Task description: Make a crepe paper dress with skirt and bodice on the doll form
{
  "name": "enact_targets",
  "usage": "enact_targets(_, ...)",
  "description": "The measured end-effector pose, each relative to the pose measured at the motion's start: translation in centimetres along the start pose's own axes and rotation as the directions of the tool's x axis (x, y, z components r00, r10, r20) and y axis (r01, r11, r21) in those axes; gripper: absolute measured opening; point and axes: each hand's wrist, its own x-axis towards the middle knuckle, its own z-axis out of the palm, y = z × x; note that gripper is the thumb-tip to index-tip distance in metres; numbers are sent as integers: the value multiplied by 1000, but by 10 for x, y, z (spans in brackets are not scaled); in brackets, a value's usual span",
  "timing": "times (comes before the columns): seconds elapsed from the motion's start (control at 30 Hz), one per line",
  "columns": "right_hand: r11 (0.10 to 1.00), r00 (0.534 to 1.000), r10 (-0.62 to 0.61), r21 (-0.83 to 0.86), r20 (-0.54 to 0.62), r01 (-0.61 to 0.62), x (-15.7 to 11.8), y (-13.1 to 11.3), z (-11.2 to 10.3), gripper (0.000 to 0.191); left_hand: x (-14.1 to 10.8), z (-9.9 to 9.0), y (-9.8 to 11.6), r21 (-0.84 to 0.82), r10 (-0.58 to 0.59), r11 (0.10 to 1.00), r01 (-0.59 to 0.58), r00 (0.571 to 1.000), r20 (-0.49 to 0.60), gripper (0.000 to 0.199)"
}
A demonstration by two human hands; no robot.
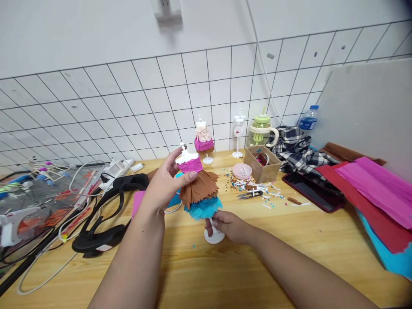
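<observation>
Between my hands a small white dress-form stand [214, 237] leans to the left. It wears a paper dress [198, 186] with a magenta top, a brown pleated skirt and a frilly blue layer below. My left hand [165, 180] grips the top of the dress form, thumb across the magenta bodice. Low down, my right hand [230, 225] has its fingers closed round the stand's pole just above the round white base. Behind stand a second dress form [203, 137] in cream, magenta and brown, and a bare white dress form [238, 128].
Thread snips [250, 195] lie among paper scraps beside a pink dish [242, 171] and a cardboard box [262, 164]. A phone [312, 191] and coloured paper sheets [370, 201] are at right. Black headgear with straps [106, 231] and cables lie left.
</observation>
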Motion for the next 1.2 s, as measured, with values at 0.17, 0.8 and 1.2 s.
enact_targets(0.17, 998, 1000, -12, -58, -20, 10, -1, -6, -1, 37, -2, 6, 2, 62, 6, 998, -3, 999, -48, 98)
enact_targets(0.8, 999, 998, 44, 25, 34, -45, 3, 5, -4, 46, 0, 0, -3, 303, 18, 953, 19, 993, -119, 90)
enact_targets(1.2, 677, 958, -52, -715, -280, -172, -1, -14, -15, 31, -5, 7, 0, 435, 148, 881, -186, 982, 121, 101)
